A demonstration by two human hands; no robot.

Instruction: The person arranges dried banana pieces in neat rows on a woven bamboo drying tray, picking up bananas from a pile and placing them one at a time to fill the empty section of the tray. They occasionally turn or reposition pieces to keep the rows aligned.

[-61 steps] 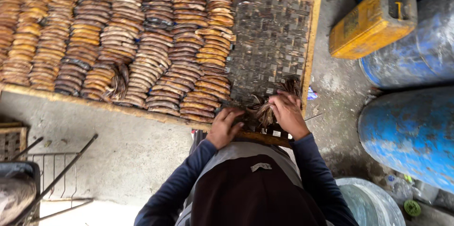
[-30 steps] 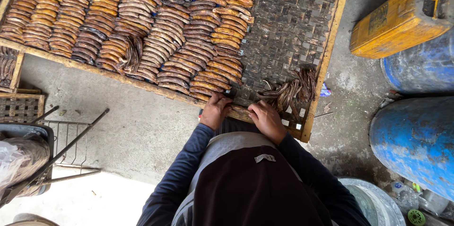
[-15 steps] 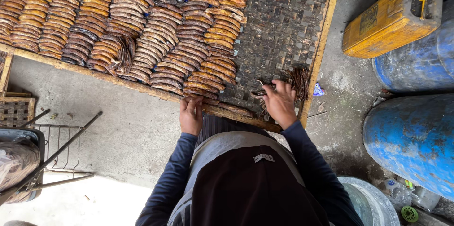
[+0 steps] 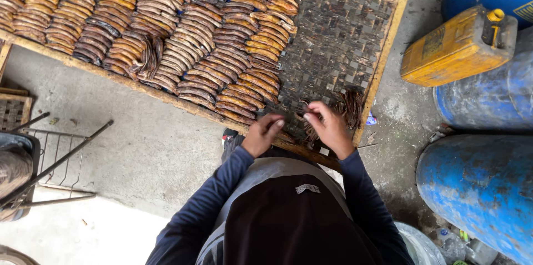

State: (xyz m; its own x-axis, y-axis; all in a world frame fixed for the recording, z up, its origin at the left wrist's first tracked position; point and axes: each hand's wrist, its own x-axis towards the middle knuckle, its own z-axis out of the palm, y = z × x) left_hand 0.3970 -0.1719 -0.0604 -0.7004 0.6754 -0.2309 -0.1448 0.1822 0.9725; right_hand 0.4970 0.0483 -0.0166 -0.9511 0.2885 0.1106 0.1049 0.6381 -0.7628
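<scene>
Woven dark strips make up the tray (image 4: pixel 338 37), framed in pale wood, that lies on the concrete floor (image 4: pixel 150 148) just ahead of both hands. The left hand (image 4: pixel 262 134) rests at the tray's near edge, fingers curled and loosely together, its fingertips touching the nearest end of a row of dried banana slices (image 4: pixel 239 96); whether it pinches a slice cannot be told. The right hand (image 4: pixel 328 126), just beside the left and a little farther onto the bare weave, has its fingers bent narrowly around a few dark, thin slices from a small loose pile (image 4: pixel 347 107) that lies right at its fingertips, toward the tray's right rail. Beyond the left hand and stretching away to its left, many overlapping rows of brown and orange slices cover most of the tray. Dark blue sleeves (image 4: pixel 222 187) run back from both wrists. Well to the right of the right hand stands a yellow jerrycan (image 4: pixel 452 48), with blue drums (image 4: pixel 477 187) near it. Far to the left of the left hand sits a metal wire rack (image 4: pixel 55 159).
</scene>
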